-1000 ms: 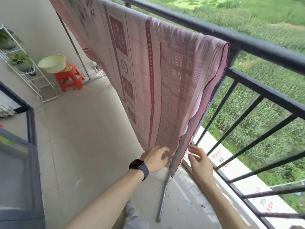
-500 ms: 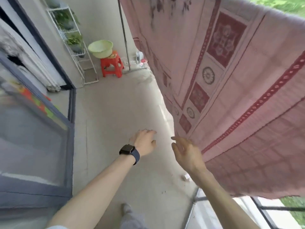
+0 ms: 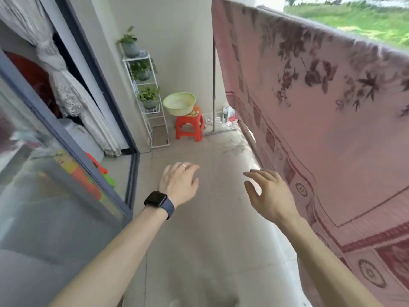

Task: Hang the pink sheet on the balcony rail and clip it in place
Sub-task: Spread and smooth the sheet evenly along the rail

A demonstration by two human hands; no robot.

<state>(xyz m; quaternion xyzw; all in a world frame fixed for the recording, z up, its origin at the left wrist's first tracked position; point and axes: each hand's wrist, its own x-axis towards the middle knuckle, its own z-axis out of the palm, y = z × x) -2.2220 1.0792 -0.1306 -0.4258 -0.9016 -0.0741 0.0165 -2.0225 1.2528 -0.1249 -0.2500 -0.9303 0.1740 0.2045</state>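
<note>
The pink sheet (image 3: pixel 332 134) hangs along the right side of the balcony, draped over the top of the railing so that its upper fold covers the rail, and its patterned face falls towards the floor (image 3: pixel 199 229). Dark floral prints run across its upper part and a red ornamental border with round medallions follows its lower edge. Both arms reach forward above the floor, and neither hand holds anything. The left hand (image 3: pixel 179 185) is well apart from the cloth, back upward, its grip released with the fingers loosely bent; a ring (image 3: pixel 184 166) sits on one finger and a dark smartwatch (image 3: pixel 156 199) on a blue band circles the wrist. The right hand (image 3: pixel 269 196) is just beside the sheet's lower border, its grip likewise released, fingers spread and gently curved; motion blur makes it hard to tell whether the fingertips brush the fabric or stop short of it. At the far end of the balcony a pale green basin (image 3: pixel 179 103) rests on a red plastic stool (image 3: pixel 189 126), beside a white wire rack (image 3: pixel 147 100) carrying potted plants. A thin metal pole (image 3: pixel 213 85) stands upright near the sheet's far edge. On the left runs a grey-framed glass sliding door (image 3: pixel 66 134), with pale curtains (image 3: pixel 73 94) behind it.
</note>
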